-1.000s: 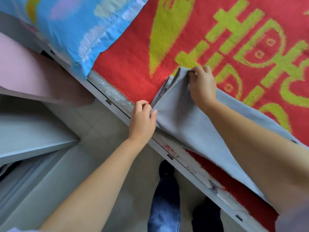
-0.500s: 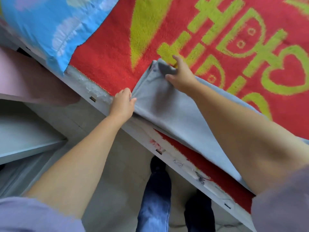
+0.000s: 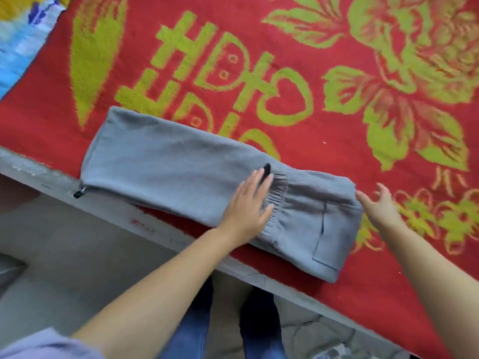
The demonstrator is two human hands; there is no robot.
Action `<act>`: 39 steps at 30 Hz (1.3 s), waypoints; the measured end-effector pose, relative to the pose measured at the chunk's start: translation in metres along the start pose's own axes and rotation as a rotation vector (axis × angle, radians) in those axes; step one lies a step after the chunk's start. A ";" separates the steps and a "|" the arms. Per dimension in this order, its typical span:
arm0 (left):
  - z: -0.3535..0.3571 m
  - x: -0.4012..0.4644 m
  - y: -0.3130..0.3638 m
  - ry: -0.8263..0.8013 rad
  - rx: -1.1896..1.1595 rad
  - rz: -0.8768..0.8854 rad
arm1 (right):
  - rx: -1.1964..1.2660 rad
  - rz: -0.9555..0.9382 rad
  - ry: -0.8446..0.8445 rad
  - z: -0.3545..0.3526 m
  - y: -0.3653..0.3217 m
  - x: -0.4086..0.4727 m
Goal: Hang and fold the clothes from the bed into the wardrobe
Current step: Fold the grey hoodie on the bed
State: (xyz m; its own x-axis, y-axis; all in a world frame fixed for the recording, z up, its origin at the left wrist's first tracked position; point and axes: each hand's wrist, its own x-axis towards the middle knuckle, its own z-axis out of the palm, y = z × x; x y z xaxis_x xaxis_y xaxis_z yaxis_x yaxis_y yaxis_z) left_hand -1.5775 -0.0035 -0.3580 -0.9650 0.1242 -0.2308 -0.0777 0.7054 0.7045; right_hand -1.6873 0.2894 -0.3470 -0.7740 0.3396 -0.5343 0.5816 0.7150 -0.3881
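Note:
Grey trousers (image 3: 168, 169) lie folded lengthwise on the red and green blanket (image 3: 337, 125), along the bed's near edge. Their elastic waistband sits near the middle right, with a pocket seam further right. My left hand (image 3: 248, 206) lies flat on the trousers beside the waistband, fingers straight. My right hand (image 3: 378, 206) hovers at the fold's right end with fingers spread, its fingertips at the cloth's edge. A small black zip pull (image 3: 77, 193) hangs at the left end.
The grey bed frame edge (image 3: 155, 229) runs diagonally below the trousers. A blue patterned pillow (image 3: 20, 40) lies at the top left. My legs in blue jeans and dark shoes (image 3: 259, 317) stand on the floor below.
Both hands let go of the trousers' left end and moved right. The left hand now presses flat by the waistband; the right hand is open at the right end. The view shifted right.

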 end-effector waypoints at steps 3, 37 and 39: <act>0.063 0.022 0.049 -0.137 0.052 -0.113 | 0.287 0.204 -0.310 0.008 0.058 -0.016; -0.112 -0.060 -0.174 0.352 -0.480 -0.918 | -0.478 -1.037 -0.179 0.184 -0.230 -0.101; -0.101 -0.062 -0.167 0.392 -0.220 -0.883 | -0.712 -1.089 -0.230 0.209 -0.246 -0.100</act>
State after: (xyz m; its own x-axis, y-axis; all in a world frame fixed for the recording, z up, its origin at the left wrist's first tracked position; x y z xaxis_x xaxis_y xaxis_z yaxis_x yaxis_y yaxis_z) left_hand -1.5302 -0.1996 -0.3933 -0.5494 -0.6517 -0.5229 -0.8158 0.2832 0.5042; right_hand -1.7006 -0.0480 -0.3553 -0.6582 -0.6698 -0.3438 -0.6194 0.7413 -0.2584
